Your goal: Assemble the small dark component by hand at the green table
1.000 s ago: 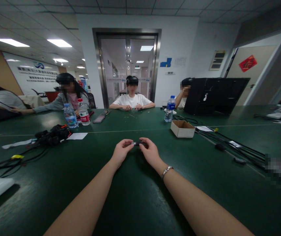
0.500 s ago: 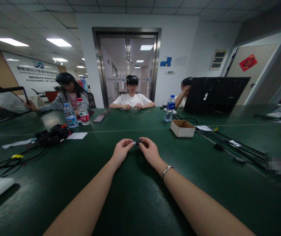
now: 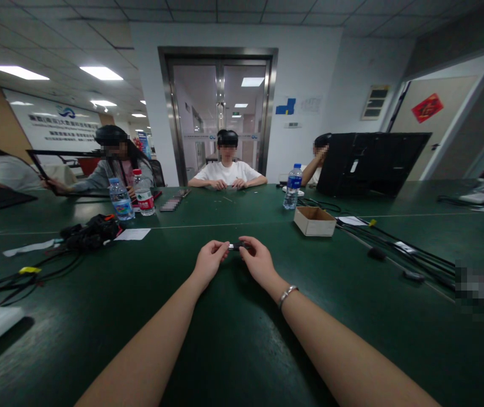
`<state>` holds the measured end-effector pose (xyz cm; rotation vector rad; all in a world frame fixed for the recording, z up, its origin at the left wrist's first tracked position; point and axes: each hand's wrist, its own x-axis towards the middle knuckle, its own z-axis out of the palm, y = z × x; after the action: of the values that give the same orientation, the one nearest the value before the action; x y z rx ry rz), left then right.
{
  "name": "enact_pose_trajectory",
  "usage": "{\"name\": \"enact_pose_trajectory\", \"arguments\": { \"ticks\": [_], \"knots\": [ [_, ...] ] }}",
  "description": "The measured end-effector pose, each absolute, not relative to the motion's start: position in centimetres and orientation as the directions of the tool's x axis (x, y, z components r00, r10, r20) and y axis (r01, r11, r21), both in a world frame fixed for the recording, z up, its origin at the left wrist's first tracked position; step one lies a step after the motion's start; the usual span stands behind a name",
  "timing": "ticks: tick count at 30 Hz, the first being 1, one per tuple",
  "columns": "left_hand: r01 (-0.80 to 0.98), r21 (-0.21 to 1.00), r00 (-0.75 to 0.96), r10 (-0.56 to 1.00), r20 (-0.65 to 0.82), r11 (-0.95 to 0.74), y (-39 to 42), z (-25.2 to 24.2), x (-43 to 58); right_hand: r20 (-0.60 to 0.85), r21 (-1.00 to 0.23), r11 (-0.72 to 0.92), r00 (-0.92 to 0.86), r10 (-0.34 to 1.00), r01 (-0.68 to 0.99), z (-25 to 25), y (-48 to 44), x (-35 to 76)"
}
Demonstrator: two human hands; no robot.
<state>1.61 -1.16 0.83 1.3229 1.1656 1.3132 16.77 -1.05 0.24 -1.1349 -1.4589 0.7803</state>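
Above the middle of the green table, my two hands meet on a small black stick with a silver end. My left hand pinches its silver end between thumb and fingers. From the other side, my right hand is closed on the black part, with a silver bracelet round that wrist. Fingers cover both ends, and the thing is too small to tell its exact kind.
An open cardboard box stands to the right, near a blue-capped bottle. Black cables run along the right side. At left lie a black bundle and two bottles. Co-workers sit around; one holds a black frame.
A little more of the silver end shows between my hands, which have hardly moved. On the left, the co-worker's black frame has shifted to the right and stands more upright.
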Motion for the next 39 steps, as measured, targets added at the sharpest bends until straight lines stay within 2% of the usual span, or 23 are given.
{"name": "enact_pose_trajectory", "arguments": {
  "ticks": [9, 17, 25, 32, 39],
  "knots": [
    [0.14, 0.978, -0.047, 0.985, 0.164, -0.156, -0.6, 0.3, 1.7, 0.337, -0.92, 0.321, 0.036, 0.941, 0.223, 0.3, -1.1, 16.8],
    [0.04, 0.988, -0.025, 0.988, 0.151, -0.15, -1.5, 1.2, 1.8, 0.349, -0.915, 0.333, 0.036, 0.936, 0.227, 0.3, -1.2, 16.8],
    [0.035, 0.987, -0.039, 0.986, 0.16, -0.159, -1.2, 0.9, 1.7, 0.354, -0.916, 0.339, 0.035, 0.934, 0.216, 0.4, -1.3, 16.8],
    [0.18, 0.976, -0.088, 0.986, 0.144, -0.126, -0.3, 0.0, 1.5, 0.337, -0.929, 0.329, 0.02, 0.941, 0.167, 0.1, -1.0, 16.7],
    [0.222, 0.967, -0.065, 0.987, 0.146, -0.129, -0.4, 0.1, 1.4, 0.349, -0.924, 0.344, 0.005, 0.937, 0.168, -0.1, -0.9, 16.6]
  ]
}}
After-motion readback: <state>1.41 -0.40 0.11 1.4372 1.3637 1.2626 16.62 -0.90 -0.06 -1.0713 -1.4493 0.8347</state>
